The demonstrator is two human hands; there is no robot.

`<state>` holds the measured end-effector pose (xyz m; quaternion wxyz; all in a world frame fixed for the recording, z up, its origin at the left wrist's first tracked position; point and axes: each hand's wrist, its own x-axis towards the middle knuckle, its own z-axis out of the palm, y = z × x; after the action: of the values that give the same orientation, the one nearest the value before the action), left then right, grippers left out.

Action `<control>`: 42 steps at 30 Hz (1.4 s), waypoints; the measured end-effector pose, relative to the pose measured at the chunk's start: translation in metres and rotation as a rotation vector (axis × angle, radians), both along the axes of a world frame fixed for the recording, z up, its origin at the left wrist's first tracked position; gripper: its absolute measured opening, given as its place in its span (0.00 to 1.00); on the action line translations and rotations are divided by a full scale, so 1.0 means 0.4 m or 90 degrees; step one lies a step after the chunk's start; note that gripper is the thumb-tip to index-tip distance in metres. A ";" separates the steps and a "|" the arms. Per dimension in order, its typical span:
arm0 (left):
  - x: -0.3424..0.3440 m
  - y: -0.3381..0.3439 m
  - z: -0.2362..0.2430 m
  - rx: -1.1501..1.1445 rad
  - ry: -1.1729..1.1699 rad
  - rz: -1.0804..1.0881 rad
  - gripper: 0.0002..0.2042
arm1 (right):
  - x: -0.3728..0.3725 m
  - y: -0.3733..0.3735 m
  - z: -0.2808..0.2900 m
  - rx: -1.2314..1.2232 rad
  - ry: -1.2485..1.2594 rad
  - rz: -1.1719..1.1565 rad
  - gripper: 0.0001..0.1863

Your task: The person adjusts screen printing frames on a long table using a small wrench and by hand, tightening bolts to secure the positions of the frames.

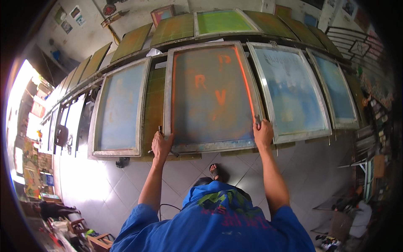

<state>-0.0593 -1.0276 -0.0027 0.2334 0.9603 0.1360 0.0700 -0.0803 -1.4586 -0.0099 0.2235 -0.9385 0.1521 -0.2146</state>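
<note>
We've got the orange-stained screen (195,107) mid-row on the surface (154,101), left grip (162,145) and right grip (263,133) clasping opposite sides of its near end, probably so it sits level and doesn't twist on us.

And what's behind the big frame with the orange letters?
Beyond the big frame sits a bright green framed screen, with greenish-brown boards on both sides. What lies directly beneath the big frame is covered.
</note>
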 end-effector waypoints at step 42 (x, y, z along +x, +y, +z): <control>-0.433 -0.688 0.030 -0.476 0.341 -0.157 0.24 | -0.256 -0.260 0.136 0.136 0.424 0.455 0.10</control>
<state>-0.2325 -1.3027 0.0094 0.5263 0.8038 0.0920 -0.2618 -0.1825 -1.5627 0.0444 0.3174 -0.9213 -0.0950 0.2036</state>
